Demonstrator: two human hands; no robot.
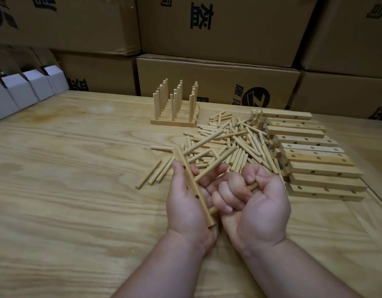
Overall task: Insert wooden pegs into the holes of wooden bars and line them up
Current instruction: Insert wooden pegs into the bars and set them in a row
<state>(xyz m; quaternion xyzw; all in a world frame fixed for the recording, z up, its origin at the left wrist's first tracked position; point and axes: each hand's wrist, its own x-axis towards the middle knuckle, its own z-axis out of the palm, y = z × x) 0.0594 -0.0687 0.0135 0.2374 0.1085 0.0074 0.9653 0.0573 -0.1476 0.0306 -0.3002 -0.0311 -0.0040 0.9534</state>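
My left hand [187, 203] holds a wooden bar [189, 182] with holes in its side, slanting from far left to near right above the table. Two pegs [209, 147] stick out of the bar toward the far right. My right hand [256, 203] is curled around a loose peg [253, 186] just right of the bar, touching my left fingers. A heap of loose pegs [235, 140] lies beyond my hands. Drilled bars [310, 155] are stacked in a row at the right. Several finished bars with upright pegs [175, 106] stand lined up at the back.
Everything sits on a light plywood table [67, 179]. Stacked cardboard boxes [218, 82] form a wall behind it. Small white boxes [24, 89] line the far left edge. A few stray pegs [155, 173] lie left of the heap.
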